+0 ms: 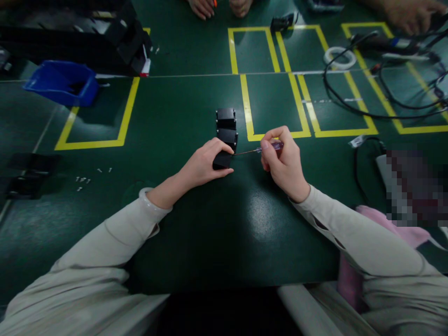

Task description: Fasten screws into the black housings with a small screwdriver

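Observation:
My left hand [206, 164] grips a small black block [221, 161] that rests on the green table [217, 233]. My right hand [283, 161] holds a thin screwdriver [259, 150] with a purple handle. Its metal tip points left and touches the side of that block. Two more black blocks stand in a row just behind it, one [227, 137] close and one [226, 118] farther back.
A blue bin [63, 84] sits at the far left beside black parts. Several tiny screws [82, 179] lie at left. Yellow tape boxes [273, 105] mark the table. Black cables [385, 88] and a white tape ring [339, 57] lie at right. Other people's hands [217, 7] show at the far edge.

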A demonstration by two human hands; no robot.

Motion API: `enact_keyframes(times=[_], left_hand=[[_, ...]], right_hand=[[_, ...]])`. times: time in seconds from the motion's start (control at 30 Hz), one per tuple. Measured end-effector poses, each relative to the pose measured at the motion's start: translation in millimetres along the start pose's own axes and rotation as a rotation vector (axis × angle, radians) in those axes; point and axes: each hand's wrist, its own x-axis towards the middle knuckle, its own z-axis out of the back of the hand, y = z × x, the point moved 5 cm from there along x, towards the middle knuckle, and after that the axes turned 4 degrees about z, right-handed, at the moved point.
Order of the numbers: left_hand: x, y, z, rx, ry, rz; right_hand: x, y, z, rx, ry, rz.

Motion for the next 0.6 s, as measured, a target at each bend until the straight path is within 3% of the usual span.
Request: enact_keyframes(times=[0.6], left_hand=[[-0.3,0.6,-0.5,-0.006,0.012,0.018]], right_hand=[[0.9,1.5,0.3,-0.014,-0.001,0.010]])
